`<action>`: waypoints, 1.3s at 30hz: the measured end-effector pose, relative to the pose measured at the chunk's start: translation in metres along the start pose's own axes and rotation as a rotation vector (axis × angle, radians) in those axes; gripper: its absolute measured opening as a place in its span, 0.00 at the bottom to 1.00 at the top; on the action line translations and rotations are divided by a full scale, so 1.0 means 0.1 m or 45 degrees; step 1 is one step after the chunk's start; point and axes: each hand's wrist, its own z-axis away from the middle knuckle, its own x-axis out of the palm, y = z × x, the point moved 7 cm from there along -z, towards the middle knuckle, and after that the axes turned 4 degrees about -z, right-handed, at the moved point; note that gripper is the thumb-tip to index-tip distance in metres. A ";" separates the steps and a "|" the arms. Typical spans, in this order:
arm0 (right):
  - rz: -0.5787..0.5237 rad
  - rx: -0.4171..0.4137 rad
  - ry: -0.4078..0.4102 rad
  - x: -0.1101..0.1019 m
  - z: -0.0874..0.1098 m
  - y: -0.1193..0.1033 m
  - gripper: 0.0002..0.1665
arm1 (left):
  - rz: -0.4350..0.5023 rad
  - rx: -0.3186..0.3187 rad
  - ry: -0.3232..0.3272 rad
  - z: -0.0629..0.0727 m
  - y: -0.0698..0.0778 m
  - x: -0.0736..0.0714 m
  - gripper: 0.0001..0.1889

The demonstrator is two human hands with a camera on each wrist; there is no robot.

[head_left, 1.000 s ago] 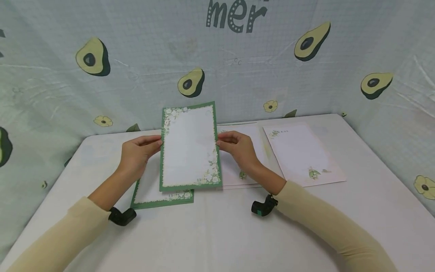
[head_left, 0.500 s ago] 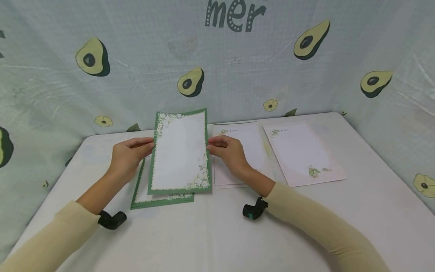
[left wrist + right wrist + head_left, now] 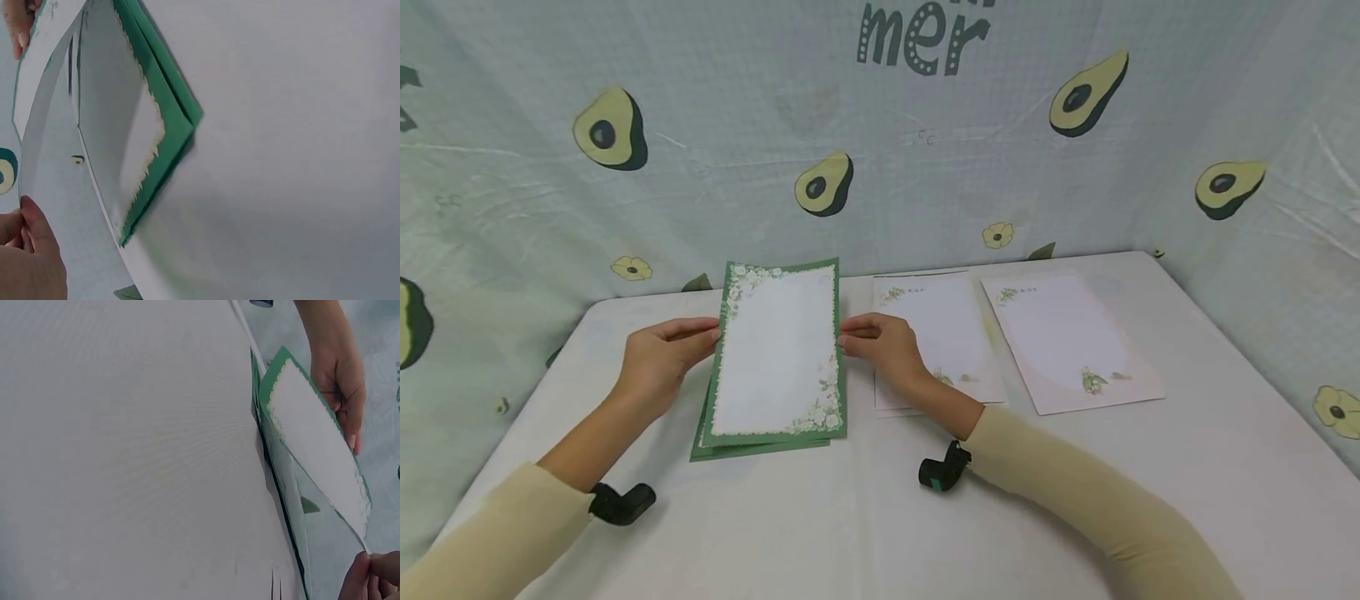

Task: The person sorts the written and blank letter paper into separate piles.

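A sheet of paper [image 3: 778, 350] with a green border and white flowers is held up by both hands. My left hand [image 3: 658, 362] pinches its left edge between thumb and fingers, and my right hand [image 3: 883, 350] pinches the right edge. Beneath it lies a stack of matching green-bordered sheets [image 3: 178, 94], mostly covered in the head view. The left wrist view shows a gap between the held sheet and the stack. In the right wrist view the held sheet bows a little between the two hands.
To the right of the right hand lies a pile of pale pink sheets [image 3: 936, 333] with small plant prints. Farther right is another pale pink sheet [image 3: 1067, 342]. A hanging cloth [image 3: 715, 125] printed with avocados rises behind the white table [image 3: 820, 533].
Both hands have carried the green-bordered sheet left and down, from partly over the pink pile to over the green-bordered stack. More of the pink pile shows now.
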 end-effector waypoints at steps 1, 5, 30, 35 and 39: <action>-0.006 0.015 -0.014 0.03 -0.01 0.02 0.15 | -0.014 0.004 -0.001 0.00 -0.01 -0.03 0.13; -0.017 0.194 -0.118 0.16 -0.04 0.14 0.18 | -0.090 0.010 -0.020 -0.01 -0.07 -0.17 0.14; 0.175 0.406 -0.294 0.20 -0.11 0.15 0.21 | -0.309 -0.153 -0.073 -0.22 -0.41 -0.19 0.27; 0.160 0.422 -0.291 0.13 -0.10 0.13 0.21 | -0.395 -0.156 -0.086 -0.23 -0.41 -0.21 0.25; 0.214 0.400 -0.295 0.04 -0.08 0.06 0.20 | -0.594 -0.073 -0.078 -0.17 -0.32 -0.20 0.22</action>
